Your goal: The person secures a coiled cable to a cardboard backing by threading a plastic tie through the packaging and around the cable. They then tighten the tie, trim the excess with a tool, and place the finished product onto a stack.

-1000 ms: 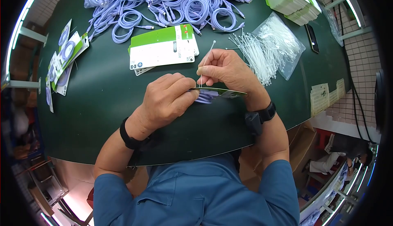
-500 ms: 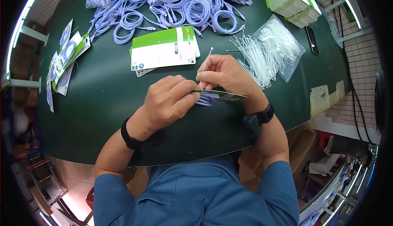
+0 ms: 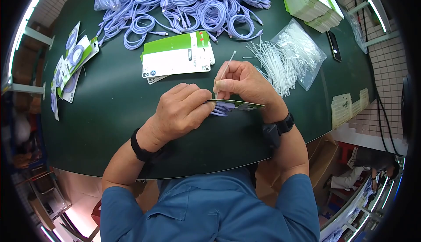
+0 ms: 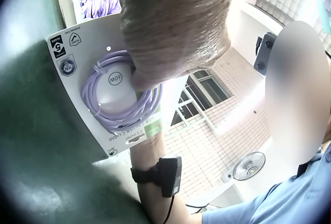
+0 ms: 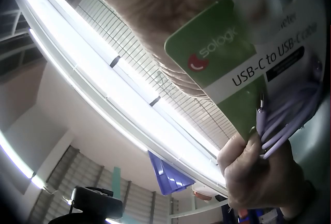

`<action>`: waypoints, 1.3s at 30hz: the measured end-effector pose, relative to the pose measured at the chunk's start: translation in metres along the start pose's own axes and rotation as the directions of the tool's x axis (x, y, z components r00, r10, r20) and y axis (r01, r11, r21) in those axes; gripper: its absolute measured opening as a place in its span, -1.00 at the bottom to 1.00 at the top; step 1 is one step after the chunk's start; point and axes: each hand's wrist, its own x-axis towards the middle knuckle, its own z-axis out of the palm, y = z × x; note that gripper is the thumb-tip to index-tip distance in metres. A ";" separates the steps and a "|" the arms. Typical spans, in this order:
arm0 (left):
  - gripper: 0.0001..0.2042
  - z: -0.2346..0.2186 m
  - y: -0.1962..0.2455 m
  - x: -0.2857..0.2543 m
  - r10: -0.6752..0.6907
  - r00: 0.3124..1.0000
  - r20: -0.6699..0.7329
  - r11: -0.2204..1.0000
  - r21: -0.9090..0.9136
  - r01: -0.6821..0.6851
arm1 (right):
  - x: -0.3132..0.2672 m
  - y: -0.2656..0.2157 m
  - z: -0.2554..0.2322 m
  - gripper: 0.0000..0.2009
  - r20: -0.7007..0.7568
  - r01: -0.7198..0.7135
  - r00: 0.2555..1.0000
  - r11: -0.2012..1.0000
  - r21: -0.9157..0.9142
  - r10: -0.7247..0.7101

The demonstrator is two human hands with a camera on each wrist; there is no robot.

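My left hand (image 3: 182,110) grips a green-and-white cable card (image 3: 252,106) by its edge, between thumb and fingers. Against the card lies a coiled lilac USB-C cable (image 3: 224,107), seen more fully as a round coil (image 4: 90,93) in the left wrist view. Just beyond the card's upper edge, my right hand (image 3: 245,82) pinches a thin white cable tie (image 3: 228,64) between thumb and forefinger. The tie's head end points up and away, while its lower end runs down to the card beside the left fingertips. Behind the card, that lower end is hidden.
Blank cable cards (image 3: 175,60) lie ahead of the hands. Loose cable ties (image 3: 276,68) spill from a plastic bag (image 3: 307,53) at right. Many coiled cables (image 3: 210,14) heap at the back, a card stack (image 3: 309,3) far right, finished-looking packs (image 3: 72,68) left, a phone (image 3: 334,46) right.
The cable tie's head end has swung slightly to the right, with the right hand shifting a little the same way. The left hand keeps its grip on the card.
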 end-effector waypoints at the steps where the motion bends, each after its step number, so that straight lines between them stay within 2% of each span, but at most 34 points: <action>1: -0.75 -0.001 0.000 0.000 0.002 1.000 -0.001 1.000 0.003 -0.002 | 0.000 -0.001 -0.001 -0.91 -0.022 -0.026 0.999 0.998 0.049 0.027; 2: -0.75 -0.001 0.000 0.000 0.000 1.000 0.006 1.000 0.006 0.000 | 0.000 -0.002 -0.002 -0.91 -0.042 -0.050 0.998 0.994 0.099 0.054; 7: -0.76 -0.001 0.000 -0.001 0.001 1.000 0.020 1.000 0.017 -0.001 | 0.001 0.003 -0.002 -0.90 -0.013 -0.049 0.999 0.998 0.043 0.050; 10: -0.76 -0.001 0.000 -0.001 0.006 1.000 0.022 1.000 0.013 -0.006 | 0.003 0.010 -0.009 -0.88 0.141 0.036 0.990 0.993 -0.109 -0.020; 11: -0.76 -0.001 -0.001 -0.001 0.010 1.000 0.022 1.000 0.007 -0.011 | 0.002 0.009 -0.008 -0.88 0.140 0.038 0.990 0.993 -0.109 -0.022; 14: -0.76 -0.001 -0.001 0.000 0.018 1.000 0.023 1.000 -0.004 -0.018 | 0.002 0.003 -0.002 -0.88 0.014 -0.058 0.998 0.998 0.004 0.058; 22: -0.73 0.001 -0.002 -0.002 0.014 1.000 0.009 1.000 -0.028 -0.014 | 0.002 0.004 0.004 -0.86 -0.047 -0.085 0.996 0.995 -0.058 0.082; 27: -0.73 0.001 -0.002 -0.001 0.016 1.000 0.008 0.999 -0.035 -0.016 | 0.001 0.002 0.004 -0.88 -0.014 -0.066 0.998 0.993 -0.097 0.065; 31: -0.73 -0.002 -0.002 -0.002 0.008 0.999 0.034 1.000 -0.028 -0.007 | 0.002 0.008 -0.003 -0.89 0.102 -0.018 0.994 0.996 -0.089 0.027; 34: -0.73 -0.003 -0.001 0.000 0.008 0.999 0.044 1.000 -0.025 -0.007 | 0.003 0.014 -0.005 -0.90 0.200 0.103 0.976 0.992 -0.069 -0.087; 35: -0.73 -0.003 -0.001 0.001 0.011 0.999 0.043 1.000 -0.024 -0.010 | 0.002 0.013 -0.006 -0.90 0.200 0.105 0.976 0.992 -0.069 -0.089; 38: -0.74 -0.004 0.000 0.003 0.009 0.999 0.049 1.000 -0.028 -0.008 | -0.002 -0.002 0.000 -0.91 0.120 -0.019 0.993 0.999 -0.029 0.023; 39: -0.74 -0.004 0.001 0.004 0.005 0.998 0.058 0.999 -0.034 -0.003 | -0.002 -0.003 0.000 -0.91 0.121 -0.014 0.992 0.999 -0.029 0.017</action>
